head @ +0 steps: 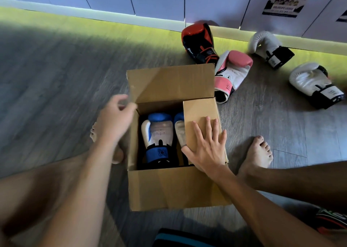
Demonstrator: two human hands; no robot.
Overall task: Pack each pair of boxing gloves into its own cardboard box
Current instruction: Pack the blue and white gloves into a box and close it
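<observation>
Plainly the blue-and-white gloves (159, 134) lie side by side inside the cardboard box (169, 188), which stands on the floor (65, 68) between the person's bare legs. The right hand (208, 149) lies flat, fingers straight and spread, pressing on the right flap (199, 111), which covers part of one glove. The left hand (116, 115) is blurred at the corner of the far flap (169, 83), fingers curled; whether it grips the cardboard I cannot tell. The gloves look padded, soft and light, probably best taken by the stiffer cuff. The flaps look thin and stiff, and should fold at their creases when pushed near the free edge. Counted: one box, two blue-and-white gloves in it, and four gloves loose on the floor beyond: one red-and-black glove (199, 42), one pink-and-white glove (232, 72), a farther white glove (270, 47) and a nearer white glove (315, 83).
</observation>
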